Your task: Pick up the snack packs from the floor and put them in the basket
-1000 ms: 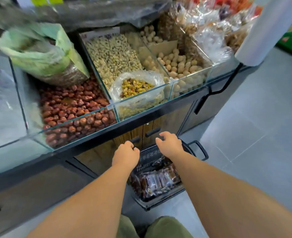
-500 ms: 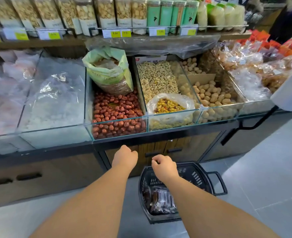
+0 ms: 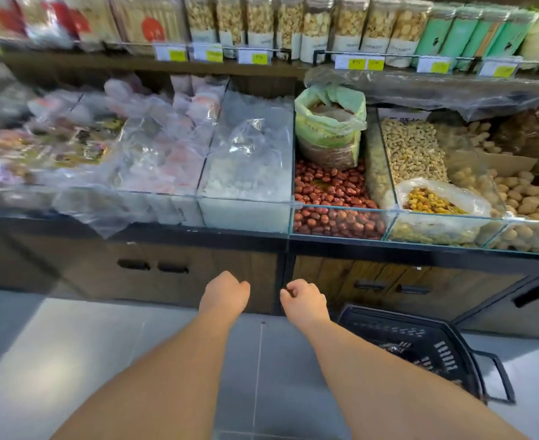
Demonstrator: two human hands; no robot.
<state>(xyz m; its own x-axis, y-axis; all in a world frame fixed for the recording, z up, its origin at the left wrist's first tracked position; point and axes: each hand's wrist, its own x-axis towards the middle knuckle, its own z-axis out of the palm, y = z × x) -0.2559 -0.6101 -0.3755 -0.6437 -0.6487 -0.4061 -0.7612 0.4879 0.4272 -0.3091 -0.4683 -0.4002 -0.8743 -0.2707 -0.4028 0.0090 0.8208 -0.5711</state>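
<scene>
**Head view.** The black plastic basket [image 3: 442, 344] stands on the grey tiled floor [image 3: 71, 360] at the lower right and serves as the reference point. Its loop handle [image 3: 499, 379] projects from the right end. Dark-wrapped snack packs [image 3: 395, 348] lie inside the basket. They are blurred and partly hidden by the right forearm, which crosses over the basket's left half.

The right hand [image 3: 304, 301] is raised just beyond the basket's far left corner, clear of the rim. Its fingers are curled toward the palm, the thumb meets the forefinger, and they close on themselves. The left hand [image 3: 225, 295] is level with it and farther left of the basket, over open floor. Its fingers are folded into a loose fist, knuckles forward. The two hands are near each other but apart.

Directly behind the basket rises a wood-fronted cabinet [image 3: 198, 274] with dark slot handles. Above the basket, on the cabinet top, glass bins hold red dates [image 3: 331, 198], pale peanuts [image 3: 411, 150] and a clear bag of yellow kernels [image 3: 433, 201]. A green sack [image 3: 328, 128] stands upright on the dates. Up and to the left of the basket, a bin holds white pieces [image 3: 252, 185], and the bins beyond it are blurred. Highest above the basket, a shelf [image 3: 71, 60] carries upright packets [image 3: 293, 20] and yellow price tags [image 3: 357, 63].
</scene>
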